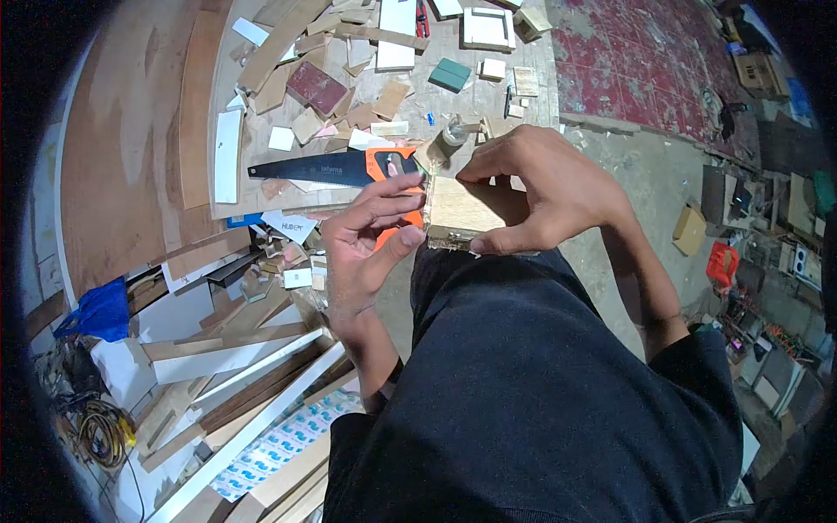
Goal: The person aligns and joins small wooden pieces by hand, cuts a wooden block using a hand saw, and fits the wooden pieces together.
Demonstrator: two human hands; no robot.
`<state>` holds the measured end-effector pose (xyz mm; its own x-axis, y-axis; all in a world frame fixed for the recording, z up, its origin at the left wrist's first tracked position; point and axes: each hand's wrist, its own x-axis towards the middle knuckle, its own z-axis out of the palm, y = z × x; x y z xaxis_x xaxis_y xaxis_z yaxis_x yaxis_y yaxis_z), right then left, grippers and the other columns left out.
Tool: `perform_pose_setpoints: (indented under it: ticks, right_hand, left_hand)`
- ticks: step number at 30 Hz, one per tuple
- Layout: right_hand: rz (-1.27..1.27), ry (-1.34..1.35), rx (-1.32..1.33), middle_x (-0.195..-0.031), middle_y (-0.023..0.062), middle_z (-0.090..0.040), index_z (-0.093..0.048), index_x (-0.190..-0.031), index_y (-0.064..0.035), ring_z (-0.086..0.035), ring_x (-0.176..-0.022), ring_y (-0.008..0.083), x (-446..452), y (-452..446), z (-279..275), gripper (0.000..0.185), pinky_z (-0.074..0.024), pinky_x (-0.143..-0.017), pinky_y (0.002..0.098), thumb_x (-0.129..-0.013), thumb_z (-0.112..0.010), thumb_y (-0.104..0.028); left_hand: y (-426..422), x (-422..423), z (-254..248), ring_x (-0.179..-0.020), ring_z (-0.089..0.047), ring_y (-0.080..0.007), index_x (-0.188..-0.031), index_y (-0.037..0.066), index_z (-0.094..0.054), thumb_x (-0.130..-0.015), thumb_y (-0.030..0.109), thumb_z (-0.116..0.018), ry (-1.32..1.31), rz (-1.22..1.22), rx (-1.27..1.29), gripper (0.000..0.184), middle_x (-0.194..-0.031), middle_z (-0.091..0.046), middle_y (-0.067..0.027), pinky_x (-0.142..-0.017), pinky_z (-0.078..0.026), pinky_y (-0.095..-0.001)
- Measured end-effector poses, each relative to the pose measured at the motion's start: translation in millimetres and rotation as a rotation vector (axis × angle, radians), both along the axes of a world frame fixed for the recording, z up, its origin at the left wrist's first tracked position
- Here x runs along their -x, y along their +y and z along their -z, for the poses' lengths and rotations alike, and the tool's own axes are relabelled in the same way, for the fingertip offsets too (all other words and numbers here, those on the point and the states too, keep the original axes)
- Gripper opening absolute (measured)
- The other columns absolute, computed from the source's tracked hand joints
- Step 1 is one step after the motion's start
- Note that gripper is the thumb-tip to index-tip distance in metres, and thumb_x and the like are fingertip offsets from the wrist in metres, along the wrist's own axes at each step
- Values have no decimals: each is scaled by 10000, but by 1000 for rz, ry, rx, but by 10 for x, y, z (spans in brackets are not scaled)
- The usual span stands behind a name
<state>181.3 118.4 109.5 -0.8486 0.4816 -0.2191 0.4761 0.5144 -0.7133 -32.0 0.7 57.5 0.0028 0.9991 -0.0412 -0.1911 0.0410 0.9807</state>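
A small block of pale wood point(471, 206) is held up above my lap, with rough, splintered edges on its left and near sides. My right hand point(554, 187) grips it from the right, thumb on the near edge and fingers on the far one. At the left end, the fingertips and thumb of my left hand point(366, 235) close on the rough edge. Just beyond my left hand lies a handsaw point(309, 169) with a dark blade; its orange handle is partly covered by that hand. A small clear container point(455, 133) stands behind the block.
Wood offcuts, a dark red block point(317, 88) and a green block point(450, 75) litter the worktable point(523, 65). Boards and strips point(253, 383) pile up at lower left, near a coiled cable point(103, 436). A red patterned floor point(645, 70) lies at upper right.
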Motion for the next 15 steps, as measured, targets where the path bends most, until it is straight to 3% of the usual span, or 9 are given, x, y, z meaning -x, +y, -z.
perform_pose_setpoints:
  ticks: [15]
  right_hand:
    - [-31, 29, 17, -748, 223, -611, -627, -857, 100, -611, -680, 353, 129, -27, 22, 596, -472, -623, 382, -502, -734, -367]
  left_hand:
    - [-104, 19, 32, -990, -600, -194, -957, -29, -652, -746, 100, -763, -72, -91, -5, 272, -1154, -571, -204, -866, -478, -293]
